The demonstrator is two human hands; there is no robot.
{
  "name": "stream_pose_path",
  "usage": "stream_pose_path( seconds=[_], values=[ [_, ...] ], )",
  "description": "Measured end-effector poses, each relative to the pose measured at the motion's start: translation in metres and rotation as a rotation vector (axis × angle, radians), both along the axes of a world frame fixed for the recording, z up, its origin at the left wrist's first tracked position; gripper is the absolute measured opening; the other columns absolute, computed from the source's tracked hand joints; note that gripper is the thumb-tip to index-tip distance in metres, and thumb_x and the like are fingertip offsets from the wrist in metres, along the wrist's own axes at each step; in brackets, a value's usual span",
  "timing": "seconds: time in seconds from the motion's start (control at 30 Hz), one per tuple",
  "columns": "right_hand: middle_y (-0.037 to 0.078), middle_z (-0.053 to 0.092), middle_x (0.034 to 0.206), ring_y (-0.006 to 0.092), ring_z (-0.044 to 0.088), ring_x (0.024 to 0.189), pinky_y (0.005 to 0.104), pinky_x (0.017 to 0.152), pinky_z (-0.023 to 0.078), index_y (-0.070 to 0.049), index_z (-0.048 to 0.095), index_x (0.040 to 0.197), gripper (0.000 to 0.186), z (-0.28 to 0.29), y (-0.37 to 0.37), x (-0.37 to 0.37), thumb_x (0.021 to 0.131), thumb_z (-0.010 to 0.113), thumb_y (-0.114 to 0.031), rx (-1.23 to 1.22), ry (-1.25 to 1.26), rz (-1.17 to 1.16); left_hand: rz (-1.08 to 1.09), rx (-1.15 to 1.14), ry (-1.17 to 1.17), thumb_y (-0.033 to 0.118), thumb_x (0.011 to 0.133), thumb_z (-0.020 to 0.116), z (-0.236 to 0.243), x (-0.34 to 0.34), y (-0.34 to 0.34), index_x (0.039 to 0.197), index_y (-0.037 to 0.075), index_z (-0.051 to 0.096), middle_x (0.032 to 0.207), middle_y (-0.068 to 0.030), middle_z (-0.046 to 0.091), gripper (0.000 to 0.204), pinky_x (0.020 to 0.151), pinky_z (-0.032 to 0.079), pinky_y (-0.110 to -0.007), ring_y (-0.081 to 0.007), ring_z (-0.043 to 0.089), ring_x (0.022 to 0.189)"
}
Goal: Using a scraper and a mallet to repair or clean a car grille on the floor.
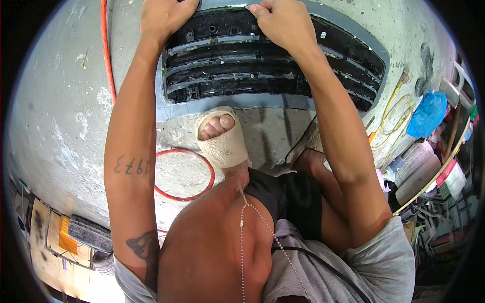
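A black slatted panel that looks like a car grille (pixel 232 65) lies on the floor before me, with a flat grey border (pixel 189 107) around it. My left hand (pixel 167 19) is at the far left edge of the panel, its fingers partly cut off by the top of the picture, so its grip is hidden. Over the far middle edge, my right hand (pixel 284 22) has thumb and finger drawn together in a pinch beside a small pale bit at the rim. What lies between those fingertips is too small to name.
A red hose (pixel 105 50) runs along the left, and its loop (pixel 212 177) lies near my sandalled foot (pixel 222 139). To the right are a coiled yellow cord (pixel 396 118), a blue plastic bag (pixel 427 115) and piled clutter. A tyre (pixel 90 233) lies at lower left.
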State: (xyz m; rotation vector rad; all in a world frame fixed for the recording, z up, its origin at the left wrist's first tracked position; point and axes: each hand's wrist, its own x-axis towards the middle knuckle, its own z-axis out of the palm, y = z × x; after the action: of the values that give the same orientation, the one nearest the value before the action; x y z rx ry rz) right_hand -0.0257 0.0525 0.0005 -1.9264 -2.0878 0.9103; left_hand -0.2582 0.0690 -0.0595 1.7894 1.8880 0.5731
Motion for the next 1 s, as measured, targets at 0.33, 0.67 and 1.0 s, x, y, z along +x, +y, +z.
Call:
stream_pose_path(
  seconds=[0.33, 0.67, 1.0],
  values=[
    [0.030, 0.069, 0.080, 0.0448, 0.069, 0.078, 0.0494, 0.073, 0.055, 0.008, 0.073, 0.084, 0.026, -0.006, 0.000, -0.018, 0.092, 0.065, -0.016, 0.035, -0.063, -0.057, -0.051, 0.082, 0.060, 0.031, 0.085, 0.064, -0.003, 0.008, 0.002, 0.074, 0.000, 0.070, 0.085, -0.0243, 0.066, 0.034, 0.074, 0.050, -0.052, -0.0441, 0.065, 0.083],
    [0.007, 0.061, 0.070, 0.0183, 0.054, 0.061, 0.0318, 0.056, 0.042, 0.001, 0.070, 0.088, 0.028, -0.011, -0.002, 0.020, 0.101, 0.061, -0.022, -0.373, 0.582, -0.280, 0.034, -0.060, -0.054, 0.036, 0.086, 0.064, 0.006, 0.001, 0.003, 0.073, -0.002, 0.067, 0.080, -0.0249, 0.066, 0.040, 0.069, 0.049, -0.049, -0.0408, 0.066, 0.076],
    [0.031, 0.068, 0.086, 0.0464, 0.069, 0.088, 0.0500, 0.081, 0.053, 0.004, 0.074, 0.089, 0.027, -0.001, -0.002, 0.000, 0.091, 0.069, -0.022, -0.088, 0.075, -0.079, 0.027, -0.037, 0.032, 0.037, 0.086, 0.064, 0.001, -0.001, -0.002, 0.074, -0.002, 0.068, 0.084, -0.0262, 0.068, 0.042, 0.071, 0.050, -0.049, -0.0424, 0.066, 0.079]
  ],
)
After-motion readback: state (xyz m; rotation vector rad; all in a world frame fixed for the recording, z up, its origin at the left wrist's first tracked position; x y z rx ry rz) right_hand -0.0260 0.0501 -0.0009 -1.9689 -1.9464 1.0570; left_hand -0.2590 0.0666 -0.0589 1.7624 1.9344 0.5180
